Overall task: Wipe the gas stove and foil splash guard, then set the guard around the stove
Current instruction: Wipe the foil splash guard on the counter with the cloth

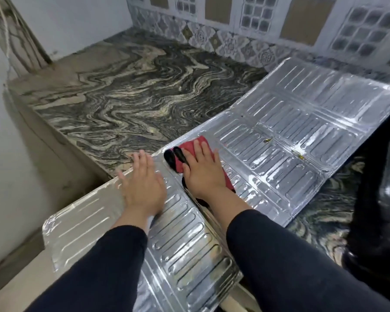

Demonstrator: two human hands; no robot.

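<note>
In the head view, a silver embossed foil splash guard (pixel 279 140), made of hinged panels, lies unfolded across a swirling grey-and-cream marble counter (pixel 122 95), running from the lower centre of the frame up to the right edge. Its nearest panel overhangs the counter's front edge at the lower left.

The left hand (pixel 142 188), in a dark sleeve, lies flat on the guard just left of centre, fingers spread and straight, gripping nothing. The right hand (pixel 200 170) sits just beside it, palm down with fingers extended, pressing a red-and-black cloth (pixel 185 154) onto the foil.

A patterned tile backsplash (pixel 223 39) runs along the top of the frame. A dark, glossy object at the right edge is too unclear to identify.
</note>
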